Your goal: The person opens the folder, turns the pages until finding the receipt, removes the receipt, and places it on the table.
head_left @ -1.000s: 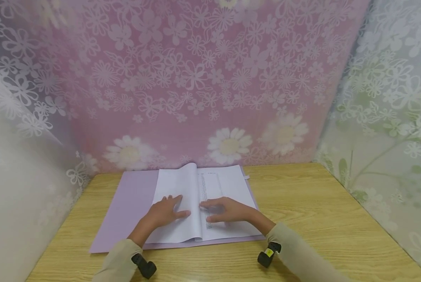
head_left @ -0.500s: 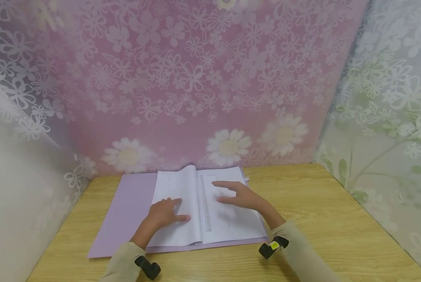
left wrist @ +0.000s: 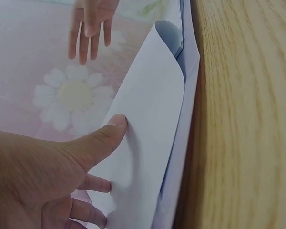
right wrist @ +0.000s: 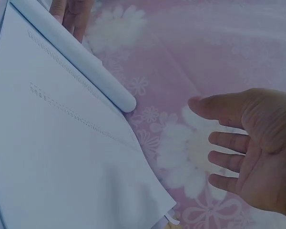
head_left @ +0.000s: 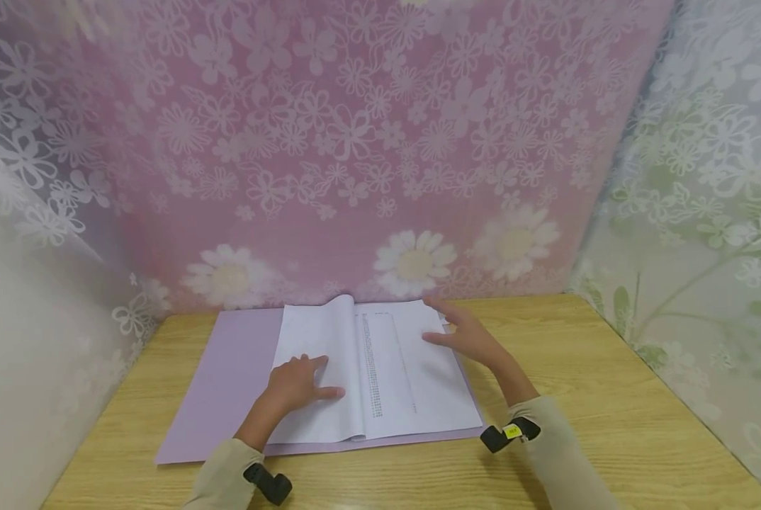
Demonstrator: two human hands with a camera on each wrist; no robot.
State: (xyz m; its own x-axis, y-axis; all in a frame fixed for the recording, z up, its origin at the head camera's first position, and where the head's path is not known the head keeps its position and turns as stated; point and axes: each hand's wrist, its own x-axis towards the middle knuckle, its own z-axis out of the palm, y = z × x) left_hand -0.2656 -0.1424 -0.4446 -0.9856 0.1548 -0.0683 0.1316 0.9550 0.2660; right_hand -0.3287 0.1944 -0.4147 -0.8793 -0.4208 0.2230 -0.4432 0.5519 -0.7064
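Now the right hand (head_left: 472,336) is farther out than a moment ago, by the right page's (head_left: 431,393) far corner, fingers apart, holding nothing, baring more print; seemingly the left hand (head_left: 293,384), fingers spread on the curled left page (head_left: 317,423), alone steadies the sheets in the folder (head_left: 227,382) on the surface (head_left: 578,375).

My head camera looks forward and down from above, the farthest off, over the yellow wood-grain bench (head_left: 610,382) to the upright pink flower-printed backdrop (head_left: 355,142). My left wrist camera sits close, rolled sideways, looking past my left fingers (left wrist: 97,183) along a curled white paper page (left wrist: 148,95). My right wrist camera looks closely past my right fingers (right wrist: 229,141). Both wrist views share that page and backdrop; each catches my opposite fingers.
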